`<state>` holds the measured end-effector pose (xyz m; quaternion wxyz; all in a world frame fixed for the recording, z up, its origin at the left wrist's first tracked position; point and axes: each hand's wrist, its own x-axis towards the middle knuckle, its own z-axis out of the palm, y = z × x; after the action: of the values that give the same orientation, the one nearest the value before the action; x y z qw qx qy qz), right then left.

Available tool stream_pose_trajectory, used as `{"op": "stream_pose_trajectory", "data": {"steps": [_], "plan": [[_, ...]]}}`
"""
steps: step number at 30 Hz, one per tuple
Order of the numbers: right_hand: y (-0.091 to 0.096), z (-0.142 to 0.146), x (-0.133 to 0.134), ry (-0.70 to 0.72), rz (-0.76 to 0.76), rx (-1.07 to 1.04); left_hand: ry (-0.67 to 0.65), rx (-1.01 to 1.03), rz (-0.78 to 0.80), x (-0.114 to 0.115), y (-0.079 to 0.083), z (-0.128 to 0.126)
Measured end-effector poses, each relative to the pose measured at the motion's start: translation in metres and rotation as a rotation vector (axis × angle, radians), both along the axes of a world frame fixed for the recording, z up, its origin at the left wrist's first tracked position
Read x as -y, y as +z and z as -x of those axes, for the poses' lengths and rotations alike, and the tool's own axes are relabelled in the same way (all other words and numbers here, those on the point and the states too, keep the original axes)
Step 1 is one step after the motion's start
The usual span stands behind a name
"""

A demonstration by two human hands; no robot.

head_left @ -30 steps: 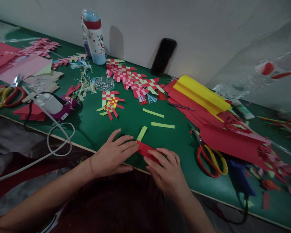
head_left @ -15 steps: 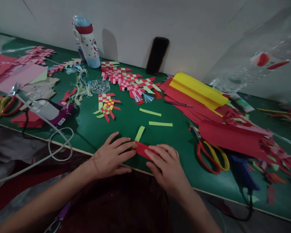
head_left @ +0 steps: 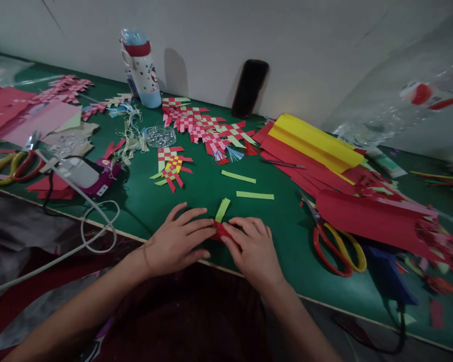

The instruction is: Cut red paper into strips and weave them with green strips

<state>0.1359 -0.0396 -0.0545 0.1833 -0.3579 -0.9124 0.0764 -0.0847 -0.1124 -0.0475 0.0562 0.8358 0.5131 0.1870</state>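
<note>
Far left on the smooth green bench (head_left: pixel 292 271) there's one pair of metal scissors with yellow and red loop handles (head_left: pixel 17 166), then one chunky white and purple plastic gadget (head_left: pixel 92 177). Behind that stands one spotty white bottle with a blue lid (head_left: pixel 141 75). Next come what look like two overlapping checkered woven paper fish (head_left: pixel 171 168), pointy-tailed. The left hand (head_left: pixel 179 237) is palm down, fingers spread apart, tips pressing the left end of one small folded red paper strip (head_left: pixel 219 231) near the bench's front edge. One flat pale green paper strip (head_left: pixel 222 209) pokes out from its far side, and two loose lime paper strips (head_left: pixel 254 195) lie beyond. The right hand (head_left: pixel 251 246) is curled in, thumb and fingertips pinched on the red strip's right end. Further right: one creased yellow paper sheet (head_left: pixel 317 143) on red paper, then a second pair of red-and-yellow-handled scissors (head_left: pixel 335 246), blades angled away.
</note>
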Motion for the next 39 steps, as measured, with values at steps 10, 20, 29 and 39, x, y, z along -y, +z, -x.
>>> {"op": "stream_pose_trajectory", "data": {"steps": [10,20,29,39], "plan": [[-0.005,0.000,0.000,-0.013,-0.020,-0.039,-0.057,0.071,0.115,-0.024,0.011,-0.003],[-0.005,0.000,0.001,-0.018,-0.013,-0.045,-0.095,0.000,0.056,-0.032,0.008,-0.009],[-0.005,0.000,0.002,-0.030,-0.015,-0.041,0.000,0.013,-0.104,-0.017,-0.002,-0.003],[-0.003,0.001,0.002,-0.024,-0.019,-0.037,-0.056,-0.042,-0.147,0.005,-0.011,-0.004]]}}
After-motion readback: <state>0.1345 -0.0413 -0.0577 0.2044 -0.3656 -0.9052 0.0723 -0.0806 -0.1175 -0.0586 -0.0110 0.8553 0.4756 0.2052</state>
